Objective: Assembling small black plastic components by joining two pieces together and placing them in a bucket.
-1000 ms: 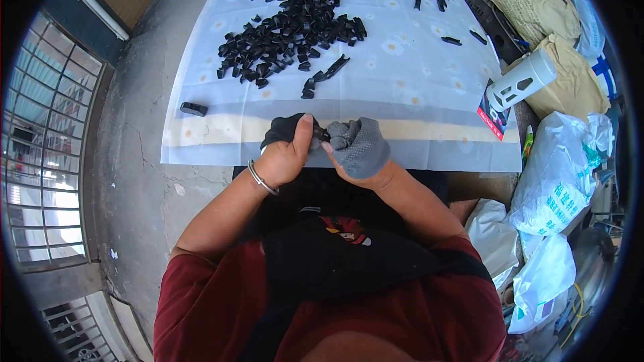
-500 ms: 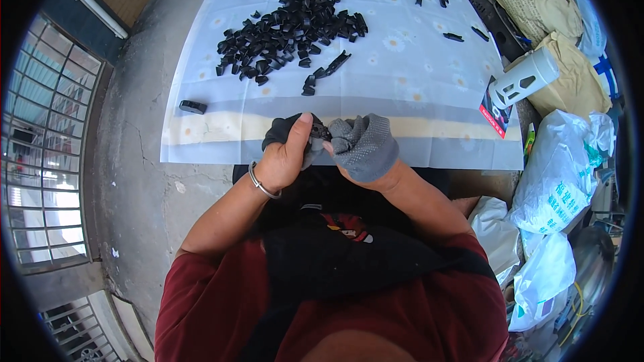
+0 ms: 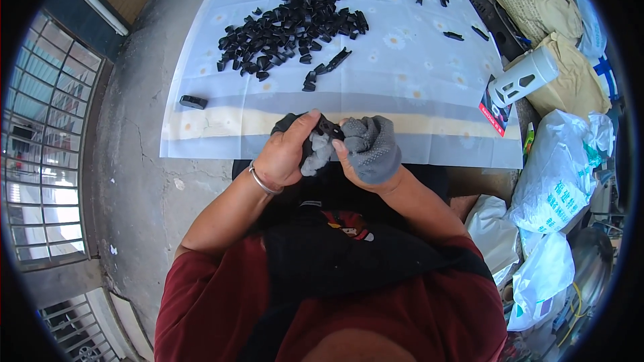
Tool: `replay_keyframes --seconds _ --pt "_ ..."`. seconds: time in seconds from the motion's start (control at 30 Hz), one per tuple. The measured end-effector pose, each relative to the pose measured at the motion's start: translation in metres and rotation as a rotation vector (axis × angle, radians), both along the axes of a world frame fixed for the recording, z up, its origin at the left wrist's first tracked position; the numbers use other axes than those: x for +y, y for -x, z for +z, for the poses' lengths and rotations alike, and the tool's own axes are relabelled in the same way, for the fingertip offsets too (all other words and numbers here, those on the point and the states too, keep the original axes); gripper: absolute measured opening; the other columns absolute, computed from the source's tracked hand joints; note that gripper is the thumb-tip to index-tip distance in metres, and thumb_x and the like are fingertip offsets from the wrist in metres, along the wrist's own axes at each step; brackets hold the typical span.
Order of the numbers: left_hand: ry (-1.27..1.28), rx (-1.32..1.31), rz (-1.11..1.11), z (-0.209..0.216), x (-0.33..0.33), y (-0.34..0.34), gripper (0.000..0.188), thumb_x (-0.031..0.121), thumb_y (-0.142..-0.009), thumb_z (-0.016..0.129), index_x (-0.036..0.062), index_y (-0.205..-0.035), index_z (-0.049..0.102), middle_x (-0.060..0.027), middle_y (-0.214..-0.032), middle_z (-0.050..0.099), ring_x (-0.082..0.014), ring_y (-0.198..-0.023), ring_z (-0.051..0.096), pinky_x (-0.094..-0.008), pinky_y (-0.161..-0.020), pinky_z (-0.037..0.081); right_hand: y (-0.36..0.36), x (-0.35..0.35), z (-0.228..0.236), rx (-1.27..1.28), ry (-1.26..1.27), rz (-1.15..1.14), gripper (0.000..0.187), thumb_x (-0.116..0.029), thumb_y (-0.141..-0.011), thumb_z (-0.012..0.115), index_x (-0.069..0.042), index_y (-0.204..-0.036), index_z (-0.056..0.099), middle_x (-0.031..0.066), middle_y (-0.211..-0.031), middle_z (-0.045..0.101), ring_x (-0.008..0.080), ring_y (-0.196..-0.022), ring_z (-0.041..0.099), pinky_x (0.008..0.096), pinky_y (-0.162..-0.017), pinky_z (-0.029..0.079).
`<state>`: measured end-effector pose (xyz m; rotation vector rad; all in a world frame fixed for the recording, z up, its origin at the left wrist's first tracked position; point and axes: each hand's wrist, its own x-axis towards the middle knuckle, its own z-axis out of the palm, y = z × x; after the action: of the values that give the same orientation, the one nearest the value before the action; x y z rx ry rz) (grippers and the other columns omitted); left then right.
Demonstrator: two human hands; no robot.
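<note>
1. As the head view showed, the left hand pinched a black piece between thumb and gloved fingers, above the near edge of the counter.
2. The right hand, fingers curled, pinched the piece's other end.
3. A firm left hold with small, even right-thumb pressure seemed wisest, well apart from the black pile.

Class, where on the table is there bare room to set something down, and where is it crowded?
Bare tablecloth shows between the heap of black pieces and the white cylinder, and between the lone black block and the left hand. The heap crowds the far end.
</note>
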<state>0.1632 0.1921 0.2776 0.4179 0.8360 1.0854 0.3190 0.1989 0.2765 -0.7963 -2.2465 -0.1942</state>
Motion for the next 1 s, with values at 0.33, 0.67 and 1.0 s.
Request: replay_keyframes --seconds 0.33,0.67,1.0 --pt "-0.614 0.942 -0.208 0.017 0.002 0.018 0.043 0.030 -0.093 0.035 0.0004 -0.068 0.054 -0.0087 -0.051 0.051 -0.0208 -0.046 0.049 -0.0313 -0.048 0.040 -0.008 0.002 0.003 -0.171 0.030 -0.025 0.008 -0.014 -0.073 0.061 -0.007 -0.076 0.057 0.0040 -0.078 0.059 0.0231 -0.061 0.051 0.0351 -0.059 0.037" --pt "-0.887 1.423 -0.350 0.001 0.020 0.030 0.038 0.033 -0.090 0.038 0.0022 -0.078 0.057 -0.0184 -0.071 0.058 -0.0369 -0.070 0.055 -0.0428 -0.063 0.043 -0.003 0.021 -0.006 -0.140 0.364 0.128 0.016 -0.019 -0.073 0.059 -0.005 -0.080 0.057 0.0090 -0.083 0.059 0.0278 -0.070 0.056 0.0402 -0.063 0.041" --pt "-1.019 1.928 0.023 -0.024 0.107 0.016 0.017 0.019 -0.075 0.055 0.0107 -0.088 0.062 -0.0117 -0.080 0.060 -0.0273 -0.073 0.059 -0.0365 -0.063 0.048 -0.004 0.170 -0.023 -0.322 0.095 -0.124 0.024 -0.010 -0.070 0.059 -0.011 -0.093 0.064 0.0075 -0.098 0.062 0.0263 -0.094 0.056 0.0379 -0.080 0.045"
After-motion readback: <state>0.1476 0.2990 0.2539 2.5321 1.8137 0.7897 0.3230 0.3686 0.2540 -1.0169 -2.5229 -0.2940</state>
